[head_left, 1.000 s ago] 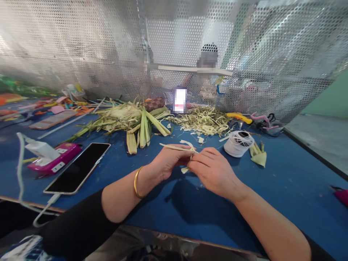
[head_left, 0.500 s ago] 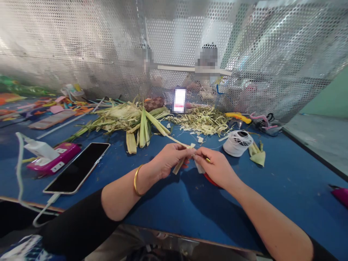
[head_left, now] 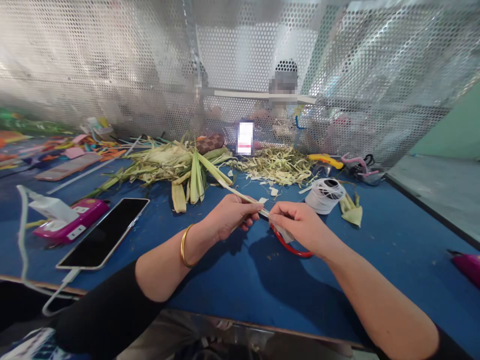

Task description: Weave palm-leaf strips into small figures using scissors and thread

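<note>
A long pale husk strip (head_left: 237, 193) runs from the heap down to my hands. My left hand (head_left: 233, 218), with a gold bangle at the wrist, is closed, thumb and fingers pinching the strip. At the strip's lower end, the fingertips of my right hand (head_left: 300, 225) are closed on it. Below the right hand a red curved loop (head_left: 290, 247) shows on the table, partly covered, with a whitish flat piece (head_left: 285, 234) beside it. A small white scrap (head_left: 263, 200) sits just above the strip. My right fingers hide what else they may hold.
Behind my hands lie a heap of husks (head_left: 165, 162) and a pile of shredded strips (head_left: 279, 165). A spool of white thread (head_left: 325, 196) and a folded husk piece (head_left: 351, 212) stand right. Left are a charging phone (head_left: 105, 232) and a purple power strip (head_left: 71, 220). Perforated metal backs the table.
My hands have moved slightly apart, the strip stretched straighter between them. The loose strip end below my left hand no longer shows. More of the red loop is visible.
</note>
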A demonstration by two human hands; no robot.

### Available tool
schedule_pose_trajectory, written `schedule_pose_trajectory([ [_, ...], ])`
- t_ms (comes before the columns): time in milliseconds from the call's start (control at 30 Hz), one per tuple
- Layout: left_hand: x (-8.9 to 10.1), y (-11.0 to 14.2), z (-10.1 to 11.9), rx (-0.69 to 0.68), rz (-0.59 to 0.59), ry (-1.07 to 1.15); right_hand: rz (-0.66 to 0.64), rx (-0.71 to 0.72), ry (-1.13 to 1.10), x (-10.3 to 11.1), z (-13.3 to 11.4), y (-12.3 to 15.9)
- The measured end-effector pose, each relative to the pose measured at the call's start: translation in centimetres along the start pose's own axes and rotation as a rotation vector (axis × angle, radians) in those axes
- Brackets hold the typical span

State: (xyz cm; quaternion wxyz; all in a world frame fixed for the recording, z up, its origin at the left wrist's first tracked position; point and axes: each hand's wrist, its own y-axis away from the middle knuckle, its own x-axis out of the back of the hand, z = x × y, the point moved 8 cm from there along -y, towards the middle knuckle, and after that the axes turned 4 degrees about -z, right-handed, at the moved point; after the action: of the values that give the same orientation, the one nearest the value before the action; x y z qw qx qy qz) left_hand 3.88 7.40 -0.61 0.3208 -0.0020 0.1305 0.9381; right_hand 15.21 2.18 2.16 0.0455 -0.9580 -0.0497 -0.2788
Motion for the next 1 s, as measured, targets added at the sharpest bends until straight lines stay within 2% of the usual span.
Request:
schedule_pose_trajectory([
  [133,0.2,0.1,0.2,0.017,0.011,0.005,-0.028,-0.005,-0.046,-0.3,-0.1,0.0],
  [267,0.2,0.1,0.3,0.009,0.009,0.040,-0.025,0.042,0.094,-0.5,-0.2,0.0],
  [333,-0.2,0.2,0.1,0.020,-0.031,0.055,0.091,0.127,0.244,0.4,-0.8,0.1],
  [433,-0.5,0.3,0.0,0.025,-0.064,0.044,0.367,0.311,0.446,2.2,-2.2,0.9],
  [467,-0.5,0.3,0.1,0.024,-0.070,0.032,0.402,0.361,0.476,2.3,-2.5,1.1],
  [533,-0.7,0.4,0.1,0.026,-0.095,-0.002,0.337,0.406,0.483,1.8,-2.3,0.8],
  [600,-0.9,0.5,0.1,0.026,-0.113,-0.033,0.229,0.382,0.466,1.0,-1.8,0.3],
  [667,-0.9,0.5,0.0,0.020,-0.114,-0.049,0.178,0.334,0.444,0.7,-1.4,0.0],
  [833,-0.6,0.4,0.2,-0.027,-0.086,-0.101,0.205,0.337,0.419,1.1,-1.8,0.1],
  [1000,-0.9,0.4,0.2,-0.032,-0.127,-0.126,0.244,0.389,0.448,1.5,-2.3,0.5],
])
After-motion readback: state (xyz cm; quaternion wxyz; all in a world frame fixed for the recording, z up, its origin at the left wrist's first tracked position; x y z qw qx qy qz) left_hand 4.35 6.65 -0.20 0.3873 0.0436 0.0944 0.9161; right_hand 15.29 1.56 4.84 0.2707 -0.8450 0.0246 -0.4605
